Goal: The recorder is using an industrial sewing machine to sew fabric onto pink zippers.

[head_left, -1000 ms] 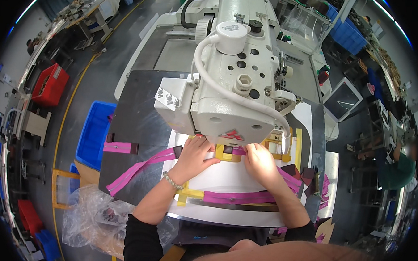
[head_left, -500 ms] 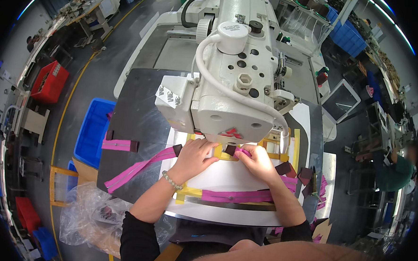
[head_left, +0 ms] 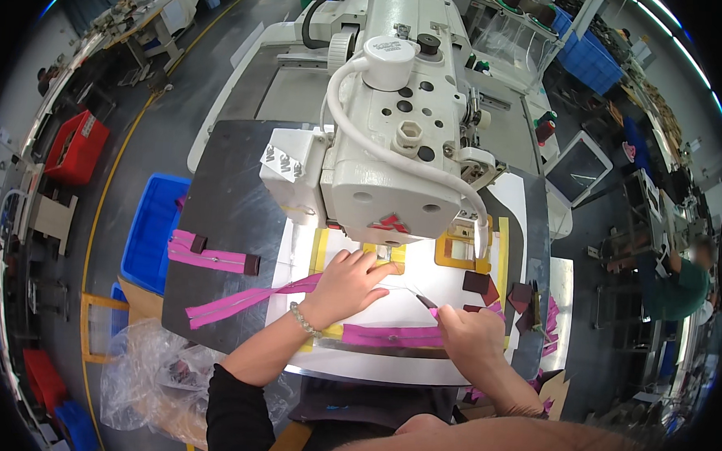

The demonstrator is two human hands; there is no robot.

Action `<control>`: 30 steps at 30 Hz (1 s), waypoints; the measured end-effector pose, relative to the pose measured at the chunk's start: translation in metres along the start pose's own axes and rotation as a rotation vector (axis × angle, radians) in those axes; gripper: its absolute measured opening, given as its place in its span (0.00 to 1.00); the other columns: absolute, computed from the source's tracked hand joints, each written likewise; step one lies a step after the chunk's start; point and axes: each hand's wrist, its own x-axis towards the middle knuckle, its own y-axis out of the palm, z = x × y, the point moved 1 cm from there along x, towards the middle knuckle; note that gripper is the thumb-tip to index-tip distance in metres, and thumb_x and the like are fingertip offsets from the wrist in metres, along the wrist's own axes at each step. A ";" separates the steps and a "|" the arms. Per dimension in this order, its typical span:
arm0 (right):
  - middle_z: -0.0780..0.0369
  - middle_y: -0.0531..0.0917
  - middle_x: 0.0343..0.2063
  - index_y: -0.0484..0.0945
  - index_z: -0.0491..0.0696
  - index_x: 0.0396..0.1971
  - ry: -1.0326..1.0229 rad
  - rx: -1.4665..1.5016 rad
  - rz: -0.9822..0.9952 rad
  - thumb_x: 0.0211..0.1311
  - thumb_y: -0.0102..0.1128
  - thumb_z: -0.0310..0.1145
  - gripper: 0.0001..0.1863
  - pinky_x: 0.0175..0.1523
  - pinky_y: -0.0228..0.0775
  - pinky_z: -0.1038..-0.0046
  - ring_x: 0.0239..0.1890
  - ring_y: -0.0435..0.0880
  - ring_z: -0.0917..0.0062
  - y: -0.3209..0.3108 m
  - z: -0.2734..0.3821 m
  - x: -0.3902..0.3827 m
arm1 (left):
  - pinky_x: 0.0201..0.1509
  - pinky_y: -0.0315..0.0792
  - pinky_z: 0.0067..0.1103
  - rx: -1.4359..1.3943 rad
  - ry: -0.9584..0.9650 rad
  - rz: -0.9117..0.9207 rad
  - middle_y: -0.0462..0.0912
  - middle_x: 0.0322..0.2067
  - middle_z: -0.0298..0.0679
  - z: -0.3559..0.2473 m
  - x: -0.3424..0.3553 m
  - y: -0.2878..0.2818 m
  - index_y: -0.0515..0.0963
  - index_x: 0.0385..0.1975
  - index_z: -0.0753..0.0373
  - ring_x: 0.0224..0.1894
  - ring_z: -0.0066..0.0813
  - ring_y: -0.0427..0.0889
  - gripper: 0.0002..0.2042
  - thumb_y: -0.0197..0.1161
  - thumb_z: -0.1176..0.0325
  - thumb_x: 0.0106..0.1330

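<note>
My left hand (head_left: pixel 346 288), a beaded bracelet at its wrist, lies with thumb and fingers apart at a small yellow frame (head_left: pixel 398 266) below the sewing machine head (head_left: pixel 396 178). A pink zipper strip (head_left: pixel 247 303) runs from the left to beneath this hand. My right hand (head_left: pixel 471 336) is closed nearer me, pinching a pink zipper end with a dark brown tab (head_left: pixel 425 301). Thin pale lines, like threads, stretch from the tab toward the left hand. Another pink zipper strip (head_left: pixel 392 336) lies across the white sheet (head_left: pixel 386 364) between my forearms.
A second zipper strip (head_left: pixel 212 257) rests on the dark plate at left. Brown tabs (head_left: pixel 522 299) and a yellow frame (head_left: pixel 462 245) lie at right. A blue bin (head_left: pixel 155 231) and clear plastic bag (head_left: pixel 157 370) are at lower left. Someone in green (head_left: pixel 678 291) sits far right.
My right hand has drawn back toward me and rightward from under the machine head, bringing the brown-tabbed zipper end. My left hand has stayed nearly in place, its fingers now stretched out.
</note>
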 end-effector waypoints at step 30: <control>0.67 0.70 0.11 0.71 0.51 0.19 -0.002 0.011 -0.347 0.55 0.59 0.31 0.09 0.19 0.56 0.70 0.12 0.70 0.73 -0.017 0.013 0.042 | 0.44 0.69 0.30 -0.077 -0.085 -0.104 0.78 0.33 0.37 0.012 0.011 0.002 0.78 0.51 0.56 0.39 0.34 0.77 0.23 0.68 0.61 0.53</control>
